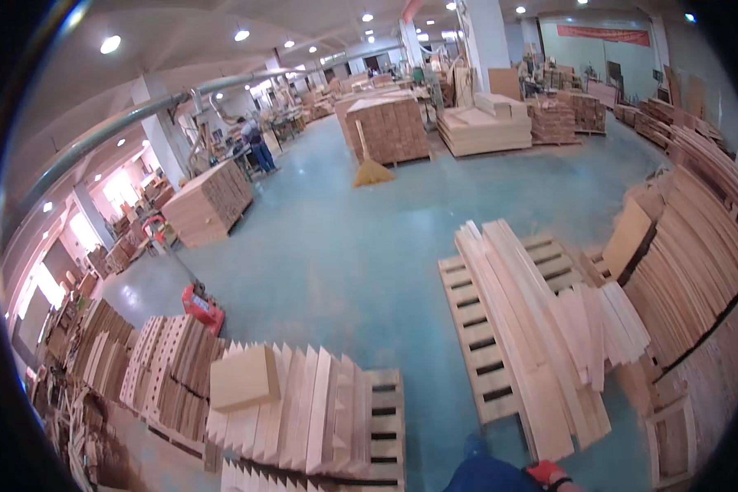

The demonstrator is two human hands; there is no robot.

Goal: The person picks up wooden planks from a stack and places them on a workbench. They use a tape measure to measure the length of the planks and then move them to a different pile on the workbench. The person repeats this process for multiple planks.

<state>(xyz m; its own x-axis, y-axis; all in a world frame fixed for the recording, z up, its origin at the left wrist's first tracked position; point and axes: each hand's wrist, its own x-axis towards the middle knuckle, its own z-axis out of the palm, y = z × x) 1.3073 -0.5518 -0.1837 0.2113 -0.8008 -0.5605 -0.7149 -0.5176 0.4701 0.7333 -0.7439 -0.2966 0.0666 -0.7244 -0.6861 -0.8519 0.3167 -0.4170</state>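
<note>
planks [512,328], long and pale, stretch across a wooden pallet [453,274] at four o'clock, and down at five, right by their near ends, is the right hand [543,472], showing red, with a dark band [560,483] at the wrist! is that grip fingers-round-the-wood or fingers loose? cannot tell; it's small and cut by the lower rim, and whether it touches the planks is unclear too. the left hand is out of view, so no call on its grip. blue clothing [489,476] fills the spot just left of the red one.

shorter pieces [586,328] lie askew over the planks, toward their three o'clock side. out at three, a big curved-looking pile of boards [689,262], with a tan panel [631,234] leaning at its near-left edge. swing round to seven: a second pallet [386,447] carries rows of pointed-ended strips [316,410], and a tan block [244,378] sits on top, tilted. at eight, a red pallet jack [202,308], handle angled up and left. straight up at twelve, a broom [372,173] stands against a tall wood stack [389,129], bristles on the blue-green floor [328,262]. and between ten and eleven, a co-worker [258,149] in dark clothes stands near the machinery!
</note>
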